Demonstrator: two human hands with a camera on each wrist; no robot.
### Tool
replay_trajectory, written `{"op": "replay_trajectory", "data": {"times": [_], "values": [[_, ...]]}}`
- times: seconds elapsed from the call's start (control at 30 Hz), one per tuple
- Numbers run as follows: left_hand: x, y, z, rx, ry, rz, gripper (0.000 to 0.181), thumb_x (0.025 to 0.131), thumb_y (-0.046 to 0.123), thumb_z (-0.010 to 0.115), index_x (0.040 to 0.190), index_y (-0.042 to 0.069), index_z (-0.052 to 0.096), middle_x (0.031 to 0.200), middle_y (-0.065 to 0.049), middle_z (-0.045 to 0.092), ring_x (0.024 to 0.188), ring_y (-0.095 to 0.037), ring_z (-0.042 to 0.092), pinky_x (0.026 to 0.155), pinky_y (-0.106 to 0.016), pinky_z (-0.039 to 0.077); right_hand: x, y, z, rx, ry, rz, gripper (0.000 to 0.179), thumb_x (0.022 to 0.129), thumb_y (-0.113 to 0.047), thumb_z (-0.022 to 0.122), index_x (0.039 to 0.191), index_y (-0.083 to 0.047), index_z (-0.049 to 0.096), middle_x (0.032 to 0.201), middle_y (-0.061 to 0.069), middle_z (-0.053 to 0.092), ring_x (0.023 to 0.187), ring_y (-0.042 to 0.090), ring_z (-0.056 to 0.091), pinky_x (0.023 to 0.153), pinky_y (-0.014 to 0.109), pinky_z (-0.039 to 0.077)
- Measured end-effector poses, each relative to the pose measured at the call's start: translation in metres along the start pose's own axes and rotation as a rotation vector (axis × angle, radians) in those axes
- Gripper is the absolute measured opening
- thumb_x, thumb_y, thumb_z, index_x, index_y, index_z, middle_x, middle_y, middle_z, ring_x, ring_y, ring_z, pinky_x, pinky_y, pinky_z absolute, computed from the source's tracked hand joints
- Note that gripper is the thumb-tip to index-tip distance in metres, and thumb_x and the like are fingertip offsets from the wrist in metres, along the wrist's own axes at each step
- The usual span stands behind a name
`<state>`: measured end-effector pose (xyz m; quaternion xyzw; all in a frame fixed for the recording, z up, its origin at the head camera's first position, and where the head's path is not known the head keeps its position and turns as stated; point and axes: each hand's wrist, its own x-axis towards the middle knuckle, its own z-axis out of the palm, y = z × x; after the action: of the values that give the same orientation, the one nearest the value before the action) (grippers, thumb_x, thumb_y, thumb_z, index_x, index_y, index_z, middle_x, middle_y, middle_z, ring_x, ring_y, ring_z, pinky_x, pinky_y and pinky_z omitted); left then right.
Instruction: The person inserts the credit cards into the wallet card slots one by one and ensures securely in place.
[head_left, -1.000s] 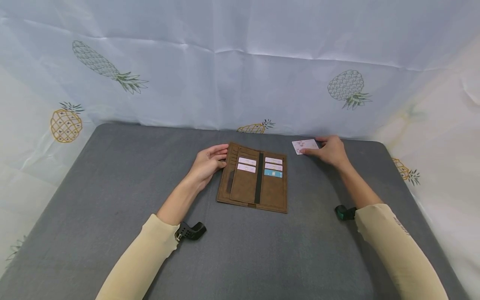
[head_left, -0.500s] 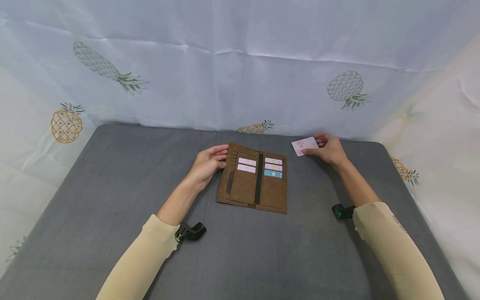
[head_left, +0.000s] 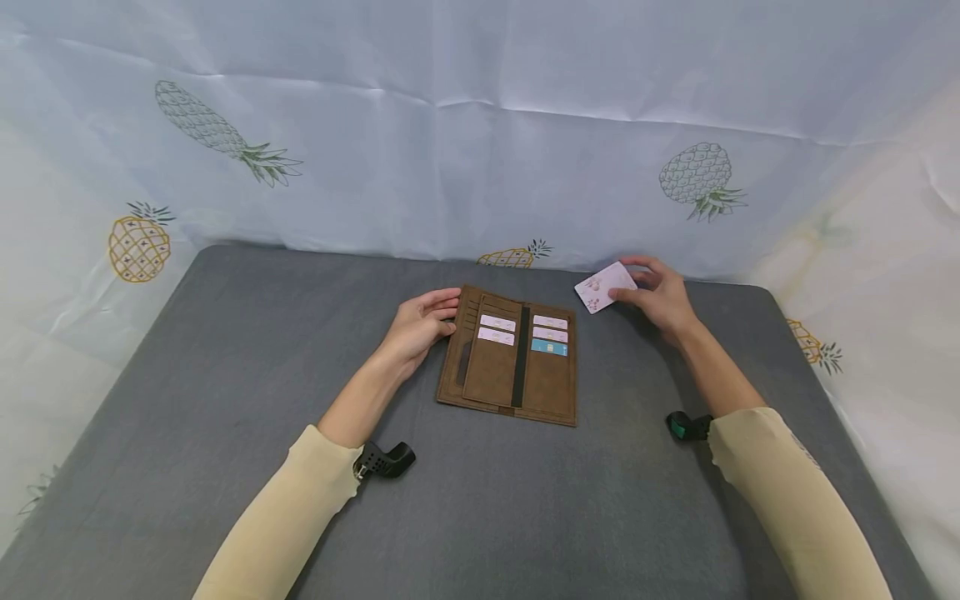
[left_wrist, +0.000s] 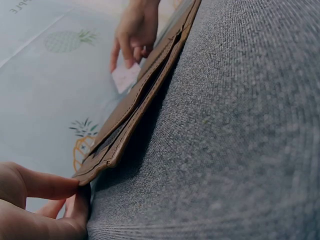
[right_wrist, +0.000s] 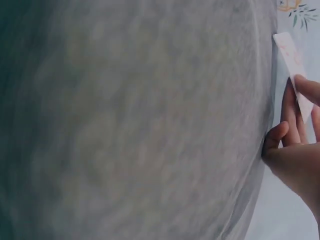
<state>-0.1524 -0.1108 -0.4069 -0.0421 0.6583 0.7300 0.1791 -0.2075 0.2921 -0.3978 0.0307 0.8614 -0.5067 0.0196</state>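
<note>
A brown bifold wallet (head_left: 491,375) lies spread on the grey tabletop, several cards in its slots: pink ones (head_left: 497,322) on both halves and a blue card (head_left: 550,347) on the right half. At the wallet's left edge, my left hand (head_left: 416,332) pinches the border; the left wrist view shows the fingertips on that edge, with shadow under the wallet. To the right and farther back, my right hand (head_left: 660,300) pinches a pink patterned card (head_left: 602,287) by its right side. The right wrist view has that card (right_wrist: 289,55) tilted between thumb and fingers.
A white curtain (head_left: 360,167) printed with pineapples hangs right behind the table's far edge and along both sides. Black wrist-worn cameras (head_left: 386,460) sit by both sleeves. The grey table (head_left: 525,517) stretches in front of the wallet.
The right hand has raised the pink card a little and turned it, its free end swinging toward the wallet. The left hand and the wallet stay in place.
</note>
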Motion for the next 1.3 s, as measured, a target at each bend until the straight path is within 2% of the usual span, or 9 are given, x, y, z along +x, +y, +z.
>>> {"op": "replay_trajectory", "data": {"times": [0.07, 0.13, 0.3, 0.47, 0.7, 0.87, 1.0, 1.2, 1.3], "values": [[0.0, 0.0, 0.0, -0.001, -0.003, 0.001, 0.067, 0.099, -0.018, 0.051, 0.161, 0.008, 0.051, 0.165, -0.014, 0.049, 0.152, -0.027, 0.049, 0.101, -0.024, 0.053, 0.001, -0.003, 0.002, 0.067, -0.005, 0.016, 0.064, 0.097, -0.012, 0.083, 0.155, -0.012, 0.057, 0.112, -0.018, 0.07, 0.098, 0.0, 0.062, 0.075, 0.017, 0.052], [0.001, 0.0, 0.0, -0.004, -0.005, 0.0, 0.067, 0.099, -0.018, 0.051, 0.161, 0.008, 0.051, 0.165, -0.014, 0.049, 0.152, -0.027, 0.049, 0.099, -0.022, 0.054, 0.001, -0.008, 0.005, 0.18, -0.024, 0.036, 0.062, 0.098, -0.009, 0.08, 0.155, -0.014, 0.057, 0.109, -0.021, 0.071, 0.093, 0.0, 0.063, 0.072, 0.019, 0.051], [0.001, -0.001, 0.0, -0.003, -0.01, 0.003, 0.067, 0.099, -0.018, 0.052, 0.161, 0.008, 0.051, 0.165, -0.015, 0.049, 0.152, -0.028, 0.049, 0.097, -0.02, 0.053, -0.001, -0.023, 0.017, 0.477, -0.095, 0.054, 0.054, 0.102, -0.001, 0.072, 0.151, -0.016, 0.057, 0.107, -0.011, 0.077, 0.086, 0.006, 0.066, 0.071, 0.019, 0.055], [0.001, -0.001, -0.001, -0.004, -0.007, -0.001, 0.067, 0.1, -0.018, 0.052, 0.161, 0.008, 0.051, 0.165, -0.015, 0.049, 0.152, -0.028, 0.049, 0.099, -0.021, 0.053, 0.002, -0.036, 0.037, 0.57, -0.14, 0.047, 0.048, 0.102, 0.003, 0.07, 0.145, -0.016, 0.062, 0.104, -0.004, 0.076, 0.088, 0.007, 0.07, 0.076, 0.019, 0.062], [0.001, -0.001, 0.0, -0.002, -0.003, -0.002, 0.066, 0.099, -0.017, 0.052, 0.161, 0.009, 0.052, 0.164, -0.015, 0.05, 0.151, -0.028, 0.05, 0.099, -0.022, 0.054, 0.007, -0.049, 0.066, 0.575, -0.19, 0.019, 0.048, 0.101, 0.01, 0.067, 0.144, -0.01, 0.061, 0.108, -0.001, 0.074, 0.089, 0.01, 0.069, 0.077, 0.02, 0.063], [0.0, 0.0, 0.0, 0.001, -0.003, -0.001, 0.067, 0.099, -0.018, 0.052, 0.16, 0.009, 0.052, 0.163, -0.015, 0.05, 0.151, -0.027, 0.05, 0.101, -0.024, 0.054, 0.008, -0.056, 0.082, 0.541, -0.224, -0.013, 0.049, 0.1, 0.01, 0.068, 0.144, -0.009, 0.061, 0.116, 0.001, 0.073, 0.092, 0.011, 0.072, 0.078, 0.022, 0.063], [0.001, -0.001, 0.0, -0.001, -0.002, 0.002, 0.067, 0.099, -0.018, 0.052, 0.16, 0.008, 0.052, 0.164, -0.015, 0.05, 0.151, -0.027, 0.05, 0.102, -0.024, 0.054, 0.009, -0.057, 0.093, 0.511, -0.251, -0.05, 0.049, 0.099, 0.011, 0.069, 0.144, -0.008, 0.062, 0.115, 0.0, 0.074, 0.093, 0.011, 0.073, 0.079, 0.021, 0.064], [0.001, -0.001, 0.0, 0.0, 0.006, 0.002, 0.067, 0.098, -0.018, 0.053, 0.16, 0.008, 0.052, 0.163, -0.015, 0.051, 0.151, -0.027, 0.05, 0.104, -0.024, 0.052, 0.008, -0.057, 0.104, 0.377, -0.286, -0.117, 0.05, 0.1, 0.005, 0.072, 0.148, -0.005, 0.061, 0.109, -0.004, 0.076, 0.094, 0.009, 0.074, 0.082, 0.022, 0.064], [0.001, 0.0, 0.001, -0.002, 0.006, 0.006, 0.067, 0.098, -0.018, 0.053, 0.16, 0.007, 0.052, 0.163, -0.015, 0.051, 0.151, -0.028, 0.05, 0.106, -0.026, 0.052, 0.007, -0.058, 0.107, 0.302, -0.29, -0.139, 0.051, 0.101, 0.003, 0.072, 0.15, -0.006, 0.061, 0.111, -0.001, 0.075, 0.093, 0.009, 0.074, 0.083, 0.023, 0.065]]}}
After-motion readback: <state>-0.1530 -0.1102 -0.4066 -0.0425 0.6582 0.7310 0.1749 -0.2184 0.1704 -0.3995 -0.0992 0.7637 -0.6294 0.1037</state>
